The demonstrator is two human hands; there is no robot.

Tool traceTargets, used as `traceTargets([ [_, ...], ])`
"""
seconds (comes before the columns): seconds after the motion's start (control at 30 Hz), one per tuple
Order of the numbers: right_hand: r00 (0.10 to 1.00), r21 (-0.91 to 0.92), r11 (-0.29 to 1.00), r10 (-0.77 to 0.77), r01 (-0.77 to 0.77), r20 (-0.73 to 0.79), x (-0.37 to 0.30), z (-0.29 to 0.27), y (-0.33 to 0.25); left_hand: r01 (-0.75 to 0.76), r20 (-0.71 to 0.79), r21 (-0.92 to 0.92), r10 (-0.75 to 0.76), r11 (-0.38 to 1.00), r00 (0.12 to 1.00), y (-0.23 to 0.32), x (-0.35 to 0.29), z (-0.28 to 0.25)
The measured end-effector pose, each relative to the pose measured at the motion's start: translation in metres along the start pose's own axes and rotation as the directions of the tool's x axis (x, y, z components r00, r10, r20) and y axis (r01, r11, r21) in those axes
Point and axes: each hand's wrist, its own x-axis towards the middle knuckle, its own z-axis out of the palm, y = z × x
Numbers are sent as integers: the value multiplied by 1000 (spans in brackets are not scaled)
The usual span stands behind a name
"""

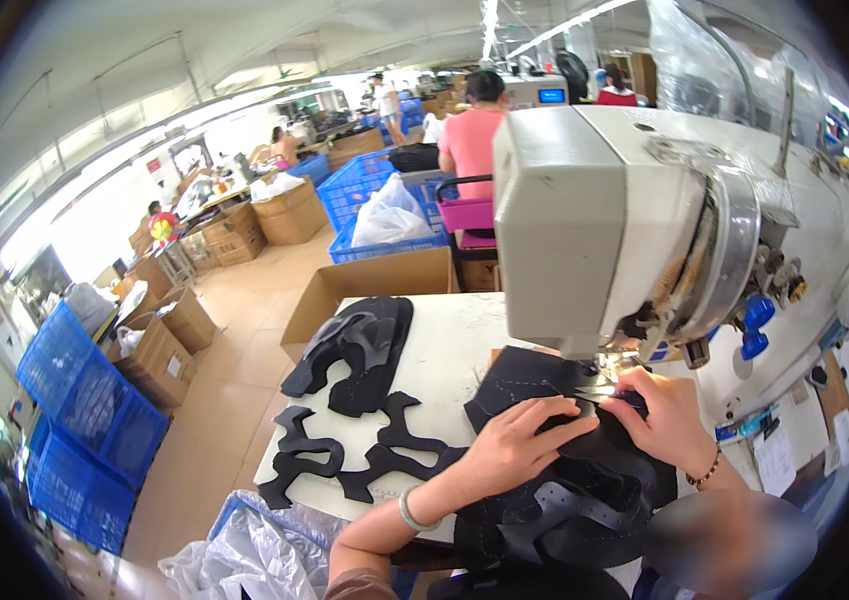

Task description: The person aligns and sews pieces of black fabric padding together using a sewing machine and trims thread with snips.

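Both hands are at the needle area of a pale sewing machine (pixel 564 210), working a black cut piece (pixel 519 385) with a pale dashed line across it. My left hand (pixel 534 440) presses its bent, close-set fingers on the piece. Thumb and fingers of my right hand (pixel 666 420) pinch the black material on the needle's other side. Around the needle, shiny metal (pixel 599 380) catches the lamp light; the needle tip is too small to make out. More black pieces (pixel 569 515), one with small holes, lie bunched below my wrists.
Curved black cutouts (pixel 409 440) and a stack of black pieces (pixel 364 345) lie on the white table (pixel 454 330) to the left. Behind it stands an open cardboard box (pixel 374 280). Blue crates (pixel 94 400) line the left aisle. A person in pink (pixel 469 145) sits ahead.
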Motion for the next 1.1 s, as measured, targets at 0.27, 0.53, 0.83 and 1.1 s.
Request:
traceTargets([
  [0.27, 996, 118, 990, 86, -81, -36, -12, 9, 12, 624, -4, -463, -706, 629, 708, 8, -38, 21],
  [0.53, 922, 661, 656, 353, -364, 157, -28, 11, 22, 547, 254, -837, -868, 24, 427, -1, -7, 34],
  [0.83, 836, 798, 303, 372, -521, 404, -31, -7, 20, 290, 158, -957, -850, -7, 502, 8, -6, 37],
  [1.1, 947, 162, 962, 252, -221, -201, -45, -11, 9, 243, 341, -936, -826, -254, 450, -3, 0, 33],
])
